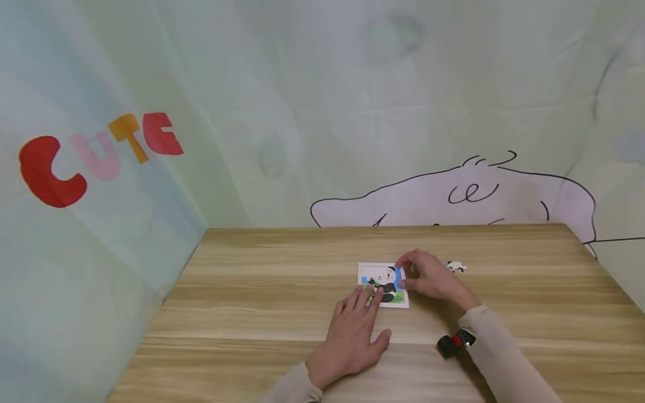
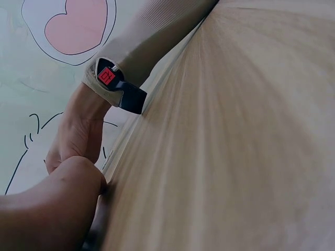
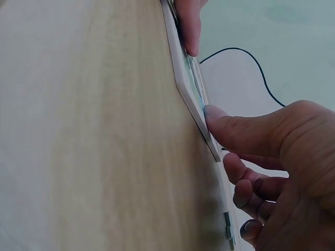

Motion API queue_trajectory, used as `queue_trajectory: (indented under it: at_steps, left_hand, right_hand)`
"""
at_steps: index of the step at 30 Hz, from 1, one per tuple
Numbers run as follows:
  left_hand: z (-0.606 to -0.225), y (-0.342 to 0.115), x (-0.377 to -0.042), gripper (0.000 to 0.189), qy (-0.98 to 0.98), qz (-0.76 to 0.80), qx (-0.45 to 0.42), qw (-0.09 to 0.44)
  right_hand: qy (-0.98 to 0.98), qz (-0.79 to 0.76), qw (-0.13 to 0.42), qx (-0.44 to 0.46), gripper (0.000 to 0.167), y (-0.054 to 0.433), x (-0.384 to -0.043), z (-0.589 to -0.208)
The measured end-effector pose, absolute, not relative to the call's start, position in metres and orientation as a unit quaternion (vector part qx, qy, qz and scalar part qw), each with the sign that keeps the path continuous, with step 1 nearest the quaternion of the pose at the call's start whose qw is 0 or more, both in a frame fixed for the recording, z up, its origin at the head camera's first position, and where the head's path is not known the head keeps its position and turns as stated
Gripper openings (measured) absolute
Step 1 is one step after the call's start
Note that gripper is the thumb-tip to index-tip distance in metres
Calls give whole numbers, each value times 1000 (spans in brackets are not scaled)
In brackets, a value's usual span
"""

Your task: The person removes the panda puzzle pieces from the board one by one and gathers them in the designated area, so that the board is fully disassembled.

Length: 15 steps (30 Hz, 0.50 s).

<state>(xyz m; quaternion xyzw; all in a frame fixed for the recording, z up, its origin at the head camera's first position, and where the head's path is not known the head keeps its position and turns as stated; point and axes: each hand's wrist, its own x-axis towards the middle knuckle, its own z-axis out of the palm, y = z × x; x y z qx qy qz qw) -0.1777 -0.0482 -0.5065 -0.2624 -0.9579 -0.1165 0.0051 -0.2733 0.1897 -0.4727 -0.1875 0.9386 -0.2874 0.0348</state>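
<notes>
A panda jigsaw puzzle [image 1: 387, 295] lies in a thin white-bordered tray [image 1: 407, 305] near the middle of the wooden table. With fairly straight fingers, my left hand [image 1: 353, 336] rests on the puzzle's lower left part. At the upper right side of the tray, my right hand [image 1: 428, 275] has its thumb and index finger curved round a blue jigsaw piece [image 1: 398, 274]. The right wrist view shows the right thumb [image 3: 225, 125] down on the tray's surface; the piece itself is mostly hidden there.
A loose jigsaw piece [image 1: 456, 267] with a panda face lies right of the tray, behind the right hand. The wooden table [image 1: 262, 280] meets a printed cloth backdrop [image 1: 302, 140] at its far and left edges. A black strap device [image 1: 453, 343] sits on the right wrist.
</notes>
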Motion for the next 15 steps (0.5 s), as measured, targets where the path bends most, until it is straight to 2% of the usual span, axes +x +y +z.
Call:
queue_trajectory:
  at_steps: [15]
  left_hand:
    - [-505,-49,-178,78,-957,-118,-263,-6]
  right_hand:
    - [933,-277,4,-231,34,186,-273,-477]
